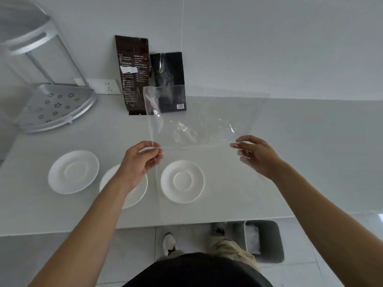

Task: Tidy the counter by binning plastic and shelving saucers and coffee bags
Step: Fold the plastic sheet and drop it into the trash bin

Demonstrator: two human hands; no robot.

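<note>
A clear plastic sheet [196, 125] hangs stretched above the white counter [269, 183]. My left hand [138, 162] pinches its left edge and my right hand [257, 156] pinches its right edge. Three white saucers lie on the counter: one at the left [73, 171], one in the middle [136, 195] partly hidden under my left forearm, one at the right [182, 181] seen through the plastic. Two dark coffee bags lean against the back wall, a tall brown one [132, 73] and a shorter black one [170, 81].
A silver corner shelf rack [56, 106] with a perforated tray stands at the back left of the counter, beside a wall socket [105, 85]. On the tiled floor below the counter's front edge sits a dark bin [265, 241] next to my feet.
</note>
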